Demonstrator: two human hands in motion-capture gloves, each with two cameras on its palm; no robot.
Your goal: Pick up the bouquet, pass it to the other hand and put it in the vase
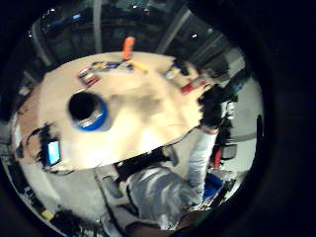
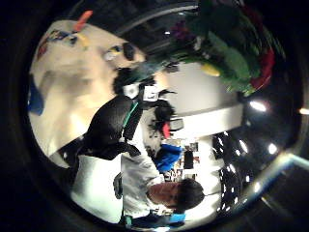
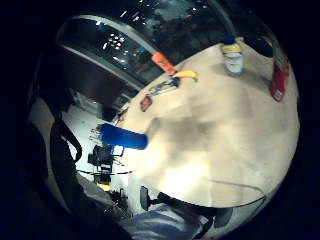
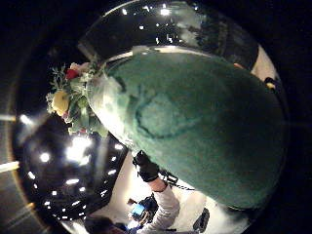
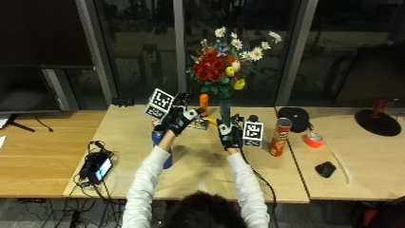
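My right hand (image 5: 228, 135) grips the green-wrapped stems (image 5: 225, 112) of the bouquet (image 5: 223, 65) and holds it upright above the table's middle. Its red, yellow and white flowers stand high over the hand. The wrap (image 4: 195, 126) fills the right thumb side palm view, with the flowers (image 4: 73, 105) beyond it. My left hand (image 5: 180, 118) hovers with fingers spread just left of the stems, not touching them. The blue vase (image 5: 156, 139) stands on the table below my left forearm, partly hidden by it. Its dark mouth (image 1: 85, 105) shows from above.
A red crisp can (image 5: 277, 137), a black pouch (image 5: 294, 118), a tape roll (image 5: 312, 139) and a small black object (image 5: 325, 168) lie to the right. An orange bottle (image 5: 203, 102) stands behind the hands. A small screen device (image 5: 98, 166) with cables sits at the left edge.
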